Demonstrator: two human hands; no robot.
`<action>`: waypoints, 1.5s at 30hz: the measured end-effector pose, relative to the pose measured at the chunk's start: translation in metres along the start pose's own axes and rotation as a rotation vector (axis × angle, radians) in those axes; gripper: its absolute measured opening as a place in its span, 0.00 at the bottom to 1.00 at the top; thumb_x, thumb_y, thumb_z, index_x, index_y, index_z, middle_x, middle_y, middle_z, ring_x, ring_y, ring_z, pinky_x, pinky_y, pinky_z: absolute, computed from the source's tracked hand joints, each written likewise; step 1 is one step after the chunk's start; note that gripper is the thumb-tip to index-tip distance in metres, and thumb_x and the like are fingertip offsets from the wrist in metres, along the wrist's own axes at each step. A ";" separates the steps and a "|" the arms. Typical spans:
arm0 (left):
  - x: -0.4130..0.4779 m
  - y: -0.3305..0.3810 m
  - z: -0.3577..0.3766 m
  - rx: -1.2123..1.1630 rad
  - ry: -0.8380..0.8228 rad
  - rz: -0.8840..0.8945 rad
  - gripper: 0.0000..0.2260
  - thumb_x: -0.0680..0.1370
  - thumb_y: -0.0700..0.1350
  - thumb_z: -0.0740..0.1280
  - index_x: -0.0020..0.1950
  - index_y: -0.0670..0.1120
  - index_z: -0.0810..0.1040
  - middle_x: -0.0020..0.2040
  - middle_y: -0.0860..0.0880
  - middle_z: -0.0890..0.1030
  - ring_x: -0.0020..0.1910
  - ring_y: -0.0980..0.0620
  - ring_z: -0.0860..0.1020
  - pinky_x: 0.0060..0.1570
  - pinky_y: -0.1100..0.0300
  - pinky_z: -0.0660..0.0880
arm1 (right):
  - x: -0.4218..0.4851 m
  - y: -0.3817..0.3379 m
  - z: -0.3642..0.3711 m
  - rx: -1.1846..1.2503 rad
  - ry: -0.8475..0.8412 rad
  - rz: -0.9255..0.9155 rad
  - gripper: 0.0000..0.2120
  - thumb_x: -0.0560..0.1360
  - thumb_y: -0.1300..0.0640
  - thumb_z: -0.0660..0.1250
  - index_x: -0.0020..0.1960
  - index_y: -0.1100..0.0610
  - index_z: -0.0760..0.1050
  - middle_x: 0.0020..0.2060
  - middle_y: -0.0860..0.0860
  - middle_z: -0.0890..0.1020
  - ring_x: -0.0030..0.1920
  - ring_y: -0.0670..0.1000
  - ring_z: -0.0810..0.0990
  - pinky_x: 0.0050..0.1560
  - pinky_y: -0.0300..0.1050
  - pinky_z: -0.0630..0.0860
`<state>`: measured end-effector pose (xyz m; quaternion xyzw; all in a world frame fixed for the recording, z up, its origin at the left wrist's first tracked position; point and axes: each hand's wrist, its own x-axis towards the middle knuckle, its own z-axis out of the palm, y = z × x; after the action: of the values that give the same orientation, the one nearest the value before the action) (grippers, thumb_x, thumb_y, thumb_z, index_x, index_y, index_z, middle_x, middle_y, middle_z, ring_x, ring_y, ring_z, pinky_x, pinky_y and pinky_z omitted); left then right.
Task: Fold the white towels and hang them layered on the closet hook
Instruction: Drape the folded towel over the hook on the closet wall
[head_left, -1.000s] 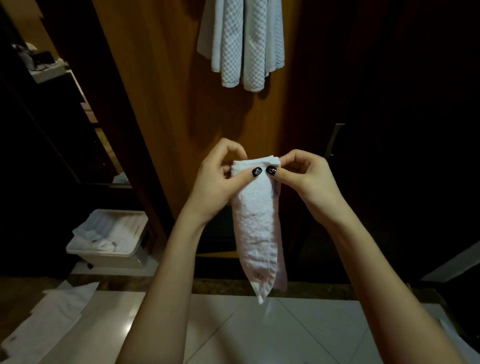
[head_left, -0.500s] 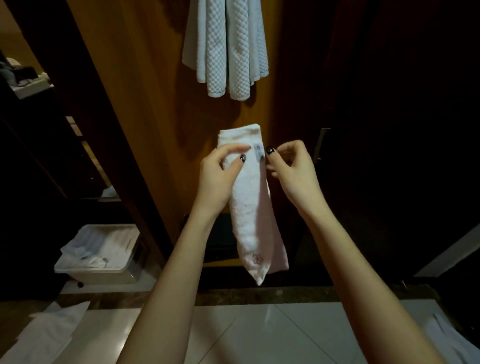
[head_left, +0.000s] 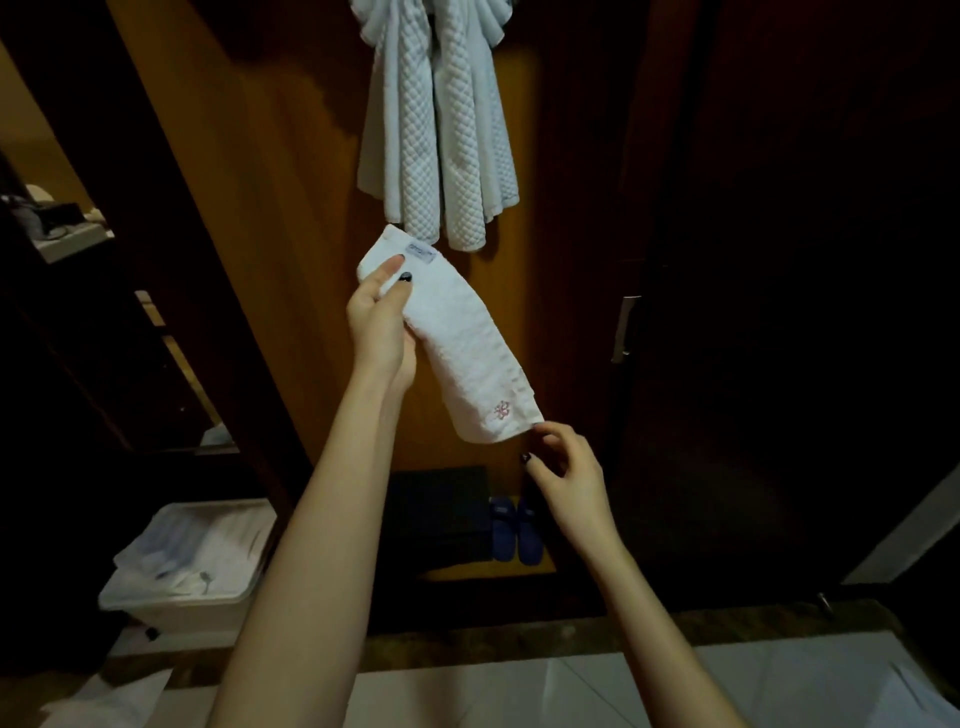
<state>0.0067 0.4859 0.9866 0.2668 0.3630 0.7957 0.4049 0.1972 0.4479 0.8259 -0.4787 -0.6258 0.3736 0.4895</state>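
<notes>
1. The left hand (head_left: 382, 317) grips the folded towel (head_left: 462, 348) near its upper end.
2. The folded towel slants from 11 to 5 o'clock, with the hanging towels (head_left: 441, 130) at its 12 o'clock.
3. The right hand (head_left: 563, 467) is loosely curled and holds nothing, at the towel's 5 o'clock corner.

The right hand (head_left: 563, 467) has dropped below the now tilted towel (head_left: 457, 338).

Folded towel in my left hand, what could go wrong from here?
1. Only the left hand grips the folded towel, at its upper end; the right hand is just by the lower corner, so the fold may open.
2. Pushing it up could disturb the quilted towels already hanging.
</notes>
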 end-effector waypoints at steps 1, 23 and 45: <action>0.001 0.001 0.000 -0.031 0.001 -0.015 0.15 0.79 0.28 0.60 0.65 0.35 0.74 0.60 0.37 0.78 0.54 0.46 0.80 0.53 0.56 0.80 | 0.003 0.002 0.001 0.026 0.024 0.026 0.21 0.76 0.59 0.70 0.65 0.43 0.71 0.59 0.46 0.74 0.61 0.42 0.73 0.61 0.44 0.73; 0.003 0.003 -0.025 -0.169 0.018 -0.182 0.13 0.77 0.28 0.62 0.60 0.37 0.77 0.55 0.40 0.82 0.50 0.46 0.84 0.49 0.52 0.81 | 0.035 -0.014 -0.027 0.914 0.023 0.209 0.07 0.77 0.62 0.64 0.53 0.62 0.79 0.50 0.56 0.85 0.52 0.54 0.84 0.45 0.42 0.81; 0.005 -0.020 -0.044 -0.023 0.017 -0.105 0.14 0.79 0.34 0.65 0.65 0.38 0.76 0.58 0.43 0.81 0.52 0.51 0.83 0.44 0.60 0.80 | 0.014 -0.030 -0.046 0.635 0.040 0.097 0.05 0.76 0.61 0.67 0.44 0.55 0.80 0.42 0.51 0.85 0.43 0.49 0.85 0.37 0.39 0.78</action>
<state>-0.0186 0.4821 0.9453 0.2360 0.3708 0.7797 0.4460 0.2342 0.4539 0.8685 -0.3383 -0.4448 0.5636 0.6083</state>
